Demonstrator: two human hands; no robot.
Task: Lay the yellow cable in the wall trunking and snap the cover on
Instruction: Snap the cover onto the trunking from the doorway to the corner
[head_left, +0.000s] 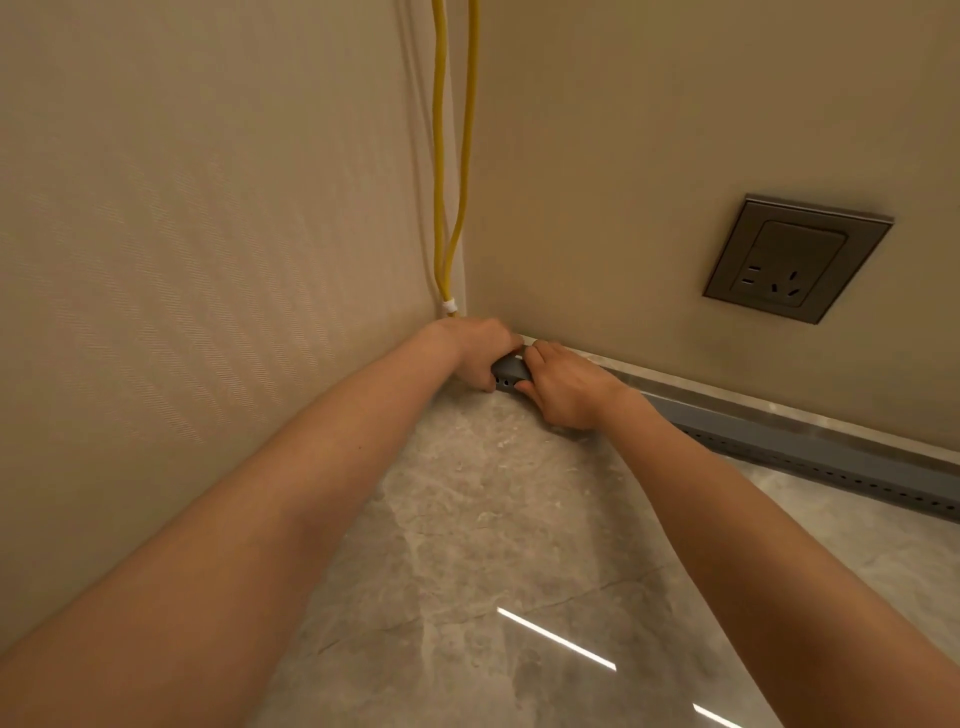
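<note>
The yellow cable hangs down the room corner as two strands that meet at a white tie just above the floor. The grey trunking, with a row of small holes along its front, runs along the foot of the right-hand wall under a pale skirting strip. At its corner end, the left hand and the right hand both curl closed around the trunking, fingers over the top and thumbs on the front. A wall socket sits above, well apart.
</note>
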